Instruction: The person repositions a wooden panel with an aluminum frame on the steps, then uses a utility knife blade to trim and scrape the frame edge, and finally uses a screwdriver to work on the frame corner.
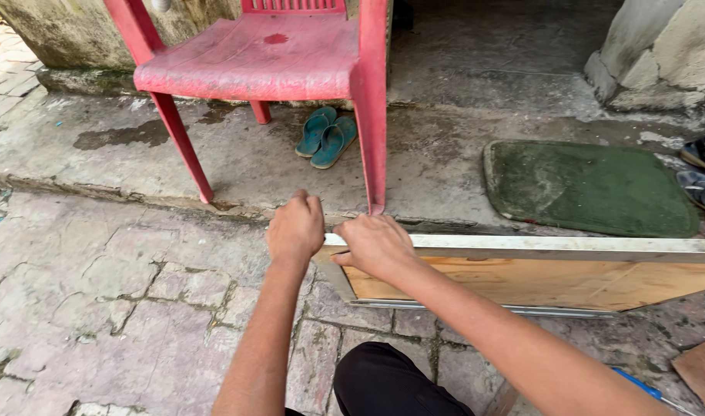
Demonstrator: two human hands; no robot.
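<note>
From the head camera, two bare hands are meeting at the near-left corner of one flat rectangular plywood panel edged with a pale metal frame (537, 266), which is lying tilted on the cracked stone paving floor (98, 293). The left hand (294, 229) is curling into a fist at the corner of the frame, though what it is pinching is hidden. The right hand (374, 245) is pressing down over the frame's top edge, fingers folded around it. Behind them one red moulded plastic chair (267, 54), scuffed and dusty, is standing on a raised concrete step (445, 154). Two teal rubber flip-flops (327, 137) are lying under it, side by side. One green rounded fibre doormat (587, 187) is lying to the right, and two dark sandals (703, 173) are sitting just beyond it.
</note>
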